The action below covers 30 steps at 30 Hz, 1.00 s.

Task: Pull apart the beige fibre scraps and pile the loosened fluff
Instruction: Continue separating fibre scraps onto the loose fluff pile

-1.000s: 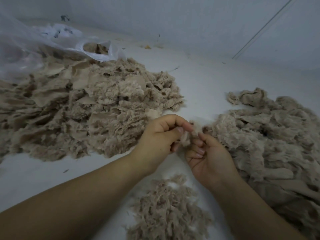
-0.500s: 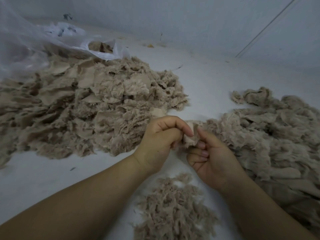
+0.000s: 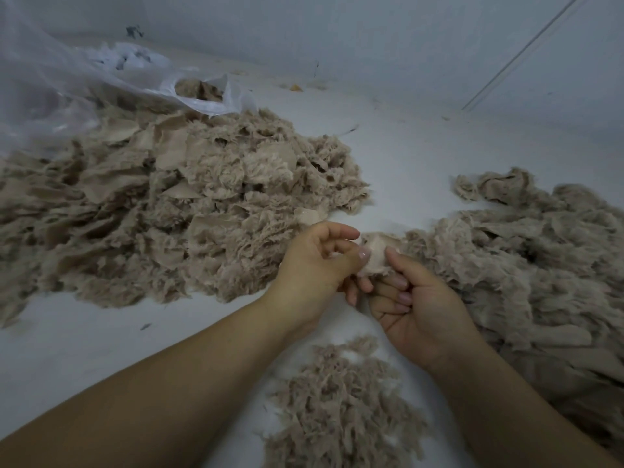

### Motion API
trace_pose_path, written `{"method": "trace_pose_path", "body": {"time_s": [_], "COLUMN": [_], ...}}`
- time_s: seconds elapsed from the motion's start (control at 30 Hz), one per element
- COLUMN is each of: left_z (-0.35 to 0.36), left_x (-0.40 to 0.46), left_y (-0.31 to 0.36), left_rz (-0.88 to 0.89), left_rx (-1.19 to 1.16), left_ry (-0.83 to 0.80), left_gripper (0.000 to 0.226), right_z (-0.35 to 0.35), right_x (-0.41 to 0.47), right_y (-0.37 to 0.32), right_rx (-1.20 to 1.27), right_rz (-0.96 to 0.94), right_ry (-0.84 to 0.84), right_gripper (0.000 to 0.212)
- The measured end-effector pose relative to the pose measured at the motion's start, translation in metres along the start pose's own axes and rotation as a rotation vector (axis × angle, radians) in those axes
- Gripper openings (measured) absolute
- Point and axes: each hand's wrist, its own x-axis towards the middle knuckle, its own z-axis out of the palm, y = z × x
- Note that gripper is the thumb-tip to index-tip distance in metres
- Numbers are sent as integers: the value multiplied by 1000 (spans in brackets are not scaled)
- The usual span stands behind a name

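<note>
A: Surroundings, left to right?

B: A clear plastic bag [image 3: 50, 89] is seen far left of the held scrap [image 3: 373, 256], up by the wall; beige material is visible through its opening. Directly below the bag, a large heap of scraps [image 3: 175, 211] is spread over the white surface [image 3: 405, 157], reaching almost to the held scrap's left side. A small pile of loosened fluff [image 3: 341, 403] is laid below the held scrap, between the two forearms. A second heap [image 3: 533, 265] is spread to the right of the held scrap, its near edge just behind it.

A: Anything blocking the view?

B: The lower edge of the held scrap is covered by fingers of both hands. Part of the second heap is hidden behind the right hand.

A: Hands?

B: Left hand [image 3: 314, 265]: fingers curled, the scrap's left edge is pinched under the thumb. Right hand [image 3: 418, 309]: palm turned up, fingers curled inward, the scrap's right edge is pinched between thumb and fingers. The scrap is held between both hands, above the surface.
</note>
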Motion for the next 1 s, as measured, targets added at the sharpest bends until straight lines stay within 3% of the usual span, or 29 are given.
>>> {"method": "trace_pose_path", "body": {"time_s": [0.17, 0.47, 0.63, 0.87, 0.93, 1.0], "left_z": [-4, -6, -12, -30, -38, -46], "left_x": [4, 2, 5, 12, 13, 10], "left_y": [6, 5, 11, 23, 27, 30], "left_rz": [-97, -45, -70, -63, -90, -181], "left_rx": [-193, -109, -125, -73, -63, 21], "left_ry": [32, -26, -18, -55, -134, -371], "left_gripper": [32, 19, 35, 30, 27, 18], "right_z": [-2, 0, -2, -3, -4, -3], "right_x": [1, 0, 2, 1, 1, 1], "right_y": [2, 4, 3, 2, 0, 1], "right_rx": [-10, -128, -16, 14, 67, 62], "right_rz": [-12, -88, -80, -62, -54, -62], "right_ry": [11, 42, 95, 112, 118, 117], "right_gripper": [11, 13, 13, 12, 17, 20]}}
